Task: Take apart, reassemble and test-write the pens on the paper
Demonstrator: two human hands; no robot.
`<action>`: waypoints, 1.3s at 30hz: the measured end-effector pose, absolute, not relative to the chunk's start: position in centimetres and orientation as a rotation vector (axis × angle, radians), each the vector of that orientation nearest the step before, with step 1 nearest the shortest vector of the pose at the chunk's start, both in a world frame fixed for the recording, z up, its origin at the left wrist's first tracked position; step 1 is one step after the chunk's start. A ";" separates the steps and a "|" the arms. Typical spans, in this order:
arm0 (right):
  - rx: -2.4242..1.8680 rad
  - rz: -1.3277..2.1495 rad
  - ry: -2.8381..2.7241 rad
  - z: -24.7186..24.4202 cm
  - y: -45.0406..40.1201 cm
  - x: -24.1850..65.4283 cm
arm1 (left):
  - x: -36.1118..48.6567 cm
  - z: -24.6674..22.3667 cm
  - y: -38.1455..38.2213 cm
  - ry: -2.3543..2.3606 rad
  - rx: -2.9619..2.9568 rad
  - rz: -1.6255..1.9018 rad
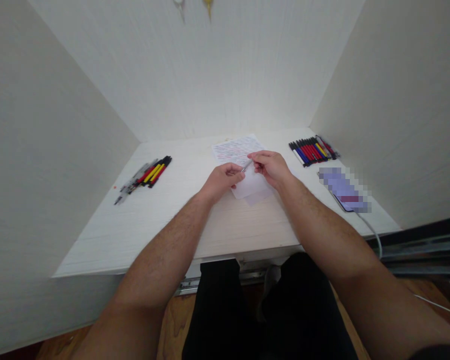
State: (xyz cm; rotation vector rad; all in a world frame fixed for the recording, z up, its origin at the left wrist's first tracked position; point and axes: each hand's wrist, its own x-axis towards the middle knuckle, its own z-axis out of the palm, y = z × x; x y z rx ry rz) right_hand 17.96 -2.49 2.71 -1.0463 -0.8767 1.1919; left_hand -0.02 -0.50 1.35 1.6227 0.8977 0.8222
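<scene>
Over a sheet of paper (243, 191), both of my hands are closed on a slim pale pen (246, 165), held slanting between them. My left hand (224, 180) pinches its lower end between thumb and fingers. At the upper end, the fingertips of my right hand (270, 166) grip it, with the other fingers curled in. Whether the pen is whole or only a part of one is too small to make out. Behind the hands lies paper covered in coloured scribbles (234, 149).
On the left of the white table (165, 225) is a loose pile of black, red, yellow and clear pens (150, 172). A tight row of coloured pens (310, 151) lies at the right. Nearer me is a phone (341, 190) with a white cable (373, 231). Walls enclose three sides.
</scene>
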 end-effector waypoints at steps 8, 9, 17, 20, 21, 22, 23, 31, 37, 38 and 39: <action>-1.055 1.193 -0.906 2.9 -2.5 18.0 | 0.1 1.6 -0.6 0.914 1.522 0.751; -1.054 1.186 -0.908 2.9 -2.6 18.0 | 0.1 1.6 -0.7 0.904 1.512 0.755; -1.090 1.165 -0.931 3.0 -2.6 17.9 | -0.5 1.0 -0.3 0.885 1.633 0.773; -1.077 1.160 -0.934 2.7 -2.5 17.9 | -0.4 1.0 -0.2 0.875 1.644 0.729; -1.067 1.160 -0.929 2.7 -2.4 17.9 | -0.3 1.0 -0.3 0.864 1.633 0.722; -1.055 1.163 -0.922 2.6 -2.4 17.9 | -0.3 1.1 -0.4 0.858 1.617 0.717; -1.044 1.171 -0.915 2.6 -2.4 17.9 | -0.2 1.2 -0.5 0.857 1.600 0.712; -1.032 1.231 -0.872 3.0 -2.6 17.8 | 0.1 1.6 -0.8 0.909 1.555 0.766; -1.107 1.222 -0.972 2.5 -2.4 17.6 | -0.1 1.6 -0.7 0.904 1.628 0.752; -1.084 1.232 -0.967 2.6 -2.4 17.6 | -0.1 1.6 -0.7 0.904 1.640 0.752; -1.065 1.245 -0.958 2.6 -2.5 17.6 | -0.1 1.5 -0.7 0.905 1.647 0.752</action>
